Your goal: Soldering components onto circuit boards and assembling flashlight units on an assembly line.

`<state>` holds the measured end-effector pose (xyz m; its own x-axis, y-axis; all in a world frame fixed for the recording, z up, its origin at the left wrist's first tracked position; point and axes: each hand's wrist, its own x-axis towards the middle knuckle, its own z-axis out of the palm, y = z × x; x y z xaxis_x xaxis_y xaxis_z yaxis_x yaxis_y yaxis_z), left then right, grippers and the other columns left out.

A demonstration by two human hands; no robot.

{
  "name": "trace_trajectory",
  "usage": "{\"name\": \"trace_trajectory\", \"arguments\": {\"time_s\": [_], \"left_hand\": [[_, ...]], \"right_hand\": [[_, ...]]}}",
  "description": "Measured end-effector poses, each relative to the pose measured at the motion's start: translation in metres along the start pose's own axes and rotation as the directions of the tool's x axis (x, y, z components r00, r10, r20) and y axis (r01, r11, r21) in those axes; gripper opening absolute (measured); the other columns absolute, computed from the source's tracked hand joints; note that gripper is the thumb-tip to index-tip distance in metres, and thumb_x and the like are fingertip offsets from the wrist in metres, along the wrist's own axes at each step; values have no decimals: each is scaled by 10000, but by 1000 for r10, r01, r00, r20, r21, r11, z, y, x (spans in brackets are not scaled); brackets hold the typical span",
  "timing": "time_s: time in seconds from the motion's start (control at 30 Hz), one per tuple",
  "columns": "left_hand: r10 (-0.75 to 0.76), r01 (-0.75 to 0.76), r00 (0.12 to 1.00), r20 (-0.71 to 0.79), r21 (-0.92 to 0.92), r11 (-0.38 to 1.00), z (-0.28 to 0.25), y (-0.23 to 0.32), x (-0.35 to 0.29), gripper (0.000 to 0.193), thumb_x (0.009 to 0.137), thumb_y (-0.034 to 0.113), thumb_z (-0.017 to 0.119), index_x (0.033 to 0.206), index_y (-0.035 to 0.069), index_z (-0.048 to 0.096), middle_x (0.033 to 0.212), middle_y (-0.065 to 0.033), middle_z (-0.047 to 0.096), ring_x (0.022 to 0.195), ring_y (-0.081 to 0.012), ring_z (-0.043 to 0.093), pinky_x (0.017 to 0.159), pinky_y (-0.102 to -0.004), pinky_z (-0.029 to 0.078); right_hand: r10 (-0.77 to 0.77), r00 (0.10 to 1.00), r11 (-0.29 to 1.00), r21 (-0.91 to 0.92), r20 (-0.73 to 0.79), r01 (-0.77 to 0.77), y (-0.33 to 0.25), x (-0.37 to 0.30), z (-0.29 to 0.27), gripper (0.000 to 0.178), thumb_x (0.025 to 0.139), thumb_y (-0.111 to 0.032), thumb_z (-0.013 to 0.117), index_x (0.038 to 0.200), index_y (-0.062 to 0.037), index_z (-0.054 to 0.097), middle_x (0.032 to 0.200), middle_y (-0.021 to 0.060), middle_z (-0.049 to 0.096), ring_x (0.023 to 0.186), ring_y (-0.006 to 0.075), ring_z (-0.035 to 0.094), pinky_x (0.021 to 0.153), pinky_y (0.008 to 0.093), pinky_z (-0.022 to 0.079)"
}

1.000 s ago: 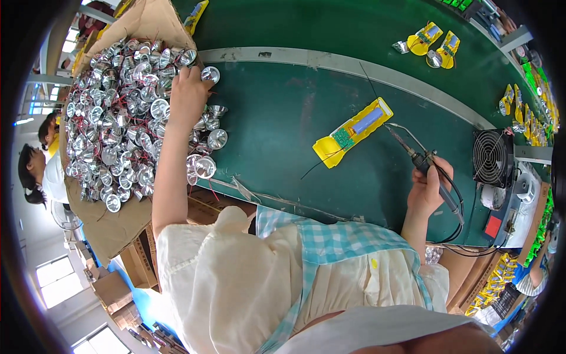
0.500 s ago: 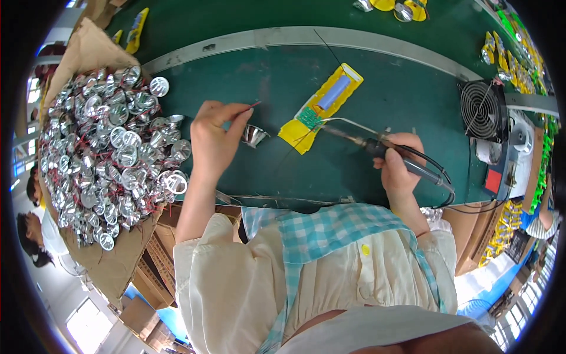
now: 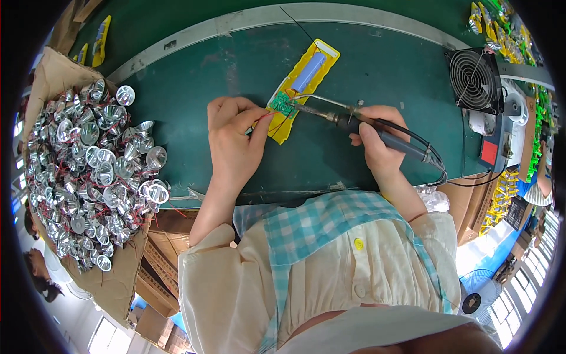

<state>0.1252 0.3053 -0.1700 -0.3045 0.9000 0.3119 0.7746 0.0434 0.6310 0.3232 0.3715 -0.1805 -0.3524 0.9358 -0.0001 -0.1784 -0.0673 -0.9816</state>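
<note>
A yellow plastic housing (image 3: 325, 59) lies slanted on the green bench, with a blue cylindrical battery cell (image 3: 308, 72) and a small green circuit board (image 3: 281, 105) in it. My left hand (image 3: 234, 135) is closed in a pinch on a thin red wire (image 3: 263, 117), its end at the board's left edge. A reflector cup seen earlier is now hidden, probably behind that hand. My right hand (image 3: 382, 141) grips a soldering iron (image 3: 407, 146) with a thin feed tube (image 3: 321, 98) alongside. The iron's tip is at the board; whether it touches, I cannot tell.
A heap of silvery reflector cups (image 3: 105, 172) with red wires fills a cardboard box (image 3: 50, 71) on the left. A black fan (image 3: 471, 79) stands at the right, beside a device with a red patch (image 3: 489, 152). A pale rail (image 3: 236, 25) crosses the bench's far side.
My left hand has carried the red wire right, up to the circuit board. The iron stays at the board. The whole view has shifted, moving the housing up and left in the picture.
</note>
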Motion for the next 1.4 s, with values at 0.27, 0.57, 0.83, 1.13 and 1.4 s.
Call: {"name": "trace_trajectory", "arguments": {"time_s": [0.27,0.57,0.83,1.13,1.4], "left_hand": [[-27,28,998,51,-27,999,9,-5,2,52,609,30,609,660,24,598,694,-49,528,748,-230,453,636,-301,380],[-39,41,998,52,-37,998,11,-6,3,54,607,19,601,660,20,592,692,-52,530,750,-233,456,636,-302,382],[-43,45,997,57,-32,998,11,-5,3,45,612,19,598,656,18,587,685,-54,526,748,-237,455,640,-304,381],[119,-118,992,-35,34,992,-6,1,3,116,595,20,626,697,66,594,683,-37,510,716,-213,446,604,-286,368],[-10,10,1000,2,-17,1000,2,2,-4,84,592,24,632,661,58,598,656,-28,498,715,-206,442,586,-283,370]], "right_hand": [[-5,1000,999,-39,8,6,4,4,7,196,670,11,557,858,-5,504,718,68,539,582,97,533,546,206,449],[-19,999,997,-78,31,22,7,5,7,199,669,3,567,859,-7,507,727,65,540,594,99,535,563,205,445],[-29,1000,999,16,-7,29,6,4,0,186,680,-7,554,857,3,497,717,86,540,558,102,531,505,200,450],[-22,1000,999,23,-12,22,6,4,-3,193,677,-2,553,861,2,495,715,83,539,557,99,528,510,200,455],[-13,1000,1000,20,-6,13,5,0,-4,194,675,2,552,860,0,497,710,74,531,558,95,526,514,198,458]]}}
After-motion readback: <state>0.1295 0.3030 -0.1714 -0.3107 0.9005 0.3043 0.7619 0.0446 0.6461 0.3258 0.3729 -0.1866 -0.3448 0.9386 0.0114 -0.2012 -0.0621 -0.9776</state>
